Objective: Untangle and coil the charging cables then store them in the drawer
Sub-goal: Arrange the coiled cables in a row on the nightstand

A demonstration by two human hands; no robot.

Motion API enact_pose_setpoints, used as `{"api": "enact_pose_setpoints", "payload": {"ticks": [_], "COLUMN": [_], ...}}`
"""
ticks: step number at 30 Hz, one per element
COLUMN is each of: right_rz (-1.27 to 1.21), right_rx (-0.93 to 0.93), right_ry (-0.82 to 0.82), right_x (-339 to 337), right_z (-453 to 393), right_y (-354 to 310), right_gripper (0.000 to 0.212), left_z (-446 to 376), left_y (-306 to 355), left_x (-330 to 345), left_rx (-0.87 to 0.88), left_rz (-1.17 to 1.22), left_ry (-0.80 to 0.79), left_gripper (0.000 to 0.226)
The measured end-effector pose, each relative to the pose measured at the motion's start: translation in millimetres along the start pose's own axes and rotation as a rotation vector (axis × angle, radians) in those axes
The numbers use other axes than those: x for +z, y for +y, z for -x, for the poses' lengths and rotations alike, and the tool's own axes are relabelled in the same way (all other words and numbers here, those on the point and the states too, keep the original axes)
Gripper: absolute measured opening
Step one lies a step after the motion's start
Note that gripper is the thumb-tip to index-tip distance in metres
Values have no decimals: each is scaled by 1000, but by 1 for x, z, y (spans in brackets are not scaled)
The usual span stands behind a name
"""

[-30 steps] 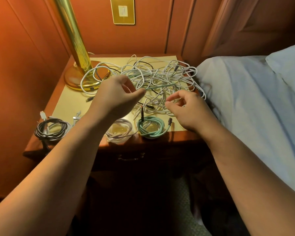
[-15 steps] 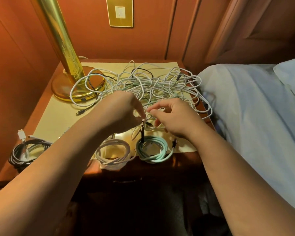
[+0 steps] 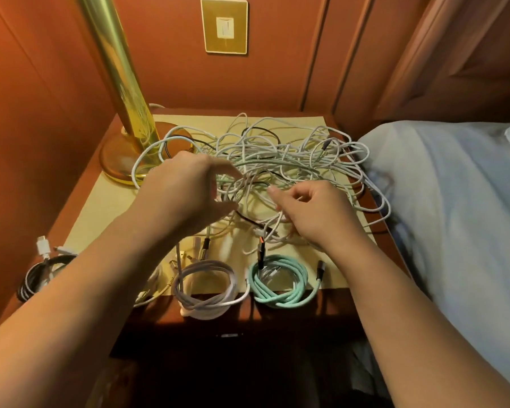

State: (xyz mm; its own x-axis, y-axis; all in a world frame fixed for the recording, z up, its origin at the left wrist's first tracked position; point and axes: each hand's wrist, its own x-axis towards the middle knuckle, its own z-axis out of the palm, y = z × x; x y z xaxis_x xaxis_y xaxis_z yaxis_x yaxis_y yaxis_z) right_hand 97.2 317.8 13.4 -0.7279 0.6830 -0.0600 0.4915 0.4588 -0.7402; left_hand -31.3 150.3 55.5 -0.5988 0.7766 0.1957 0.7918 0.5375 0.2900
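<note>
A tangled heap of white, pale green and black charging cables [image 3: 292, 160] covers the back of the nightstand top [image 3: 100, 207]. My left hand [image 3: 186, 192] sits at the heap's left edge, fingers curled round a loop of cable. To its right, my right hand [image 3: 309, 210] pinches white strands at the heap's front. Along the front edge lie a coiled mint-green cable [image 3: 280, 287], a coiled white cable [image 3: 206, 290] and a coiled black-and-white cable [image 3: 39, 275] at the far left. The drawer front [image 3: 227, 334] below is dark and closed.
A brass lamp [image 3: 124, 113] stands at the back left, its base under some cable loops. A bed with pale blue sheets [image 3: 454, 201] borders the nightstand on the right. A wall switch plate [image 3: 224, 25] and wood panelling rise behind.
The view has shifted closer. Both hands have moved further into the heap and spread apart, the left lifting a loop, the right pulling strands toward the front.
</note>
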Motion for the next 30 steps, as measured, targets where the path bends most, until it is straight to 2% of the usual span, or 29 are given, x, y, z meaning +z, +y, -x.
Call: {"api": "enact_pose_setpoints", "payload": {"ticks": [3, 5, 9, 11, 13, 15, 19, 23, 25, 30], "right_rz": [122, 182, 241, 247, 248, 234, 211, 160, 204, 225], "right_rx": [-59, -151, -207, -193, -169, -148, -157, -172, -189, -269], "right_ry": [36, 94, 118, 115, 116, 118, 175, 218, 216, 178], "right_x": [-1, 1, 11, 15, 18, 19, 19, 14, 15, 18], "right_z": [3, 4, 2, -1, -3, -4, -6, -6, -4, -3], "right_y": [-3, -7, -13, -15, -17, -18, -19, -18, -18, -20], "right_gripper": [29, 30, 44, 37, 21, 6, 8, 2, 11, 14], "left_z": [-4, -6, -11, -11, -9, -7, -7, -2, 0, 1], "left_y": [-6, -6, -7, -4, -2, -4, -12, -12, -11, -12], "left_x": [7, 11, 18, 21, 23, 24, 24, 24, 25, 20], "left_rx": [37, 82, 135, 122, 137, 140, 72, 11, 5, 65], "left_rz": [1, 5, -10, -19, -29, -56, -104, -105, -111, -75], "left_ry": [163, 211, 124, 65, 3, -34, -64, -21, -2, -83], "left_gripper": [33, 33, 47, 57, 62, 60, 56, 25, 17, 28]}}
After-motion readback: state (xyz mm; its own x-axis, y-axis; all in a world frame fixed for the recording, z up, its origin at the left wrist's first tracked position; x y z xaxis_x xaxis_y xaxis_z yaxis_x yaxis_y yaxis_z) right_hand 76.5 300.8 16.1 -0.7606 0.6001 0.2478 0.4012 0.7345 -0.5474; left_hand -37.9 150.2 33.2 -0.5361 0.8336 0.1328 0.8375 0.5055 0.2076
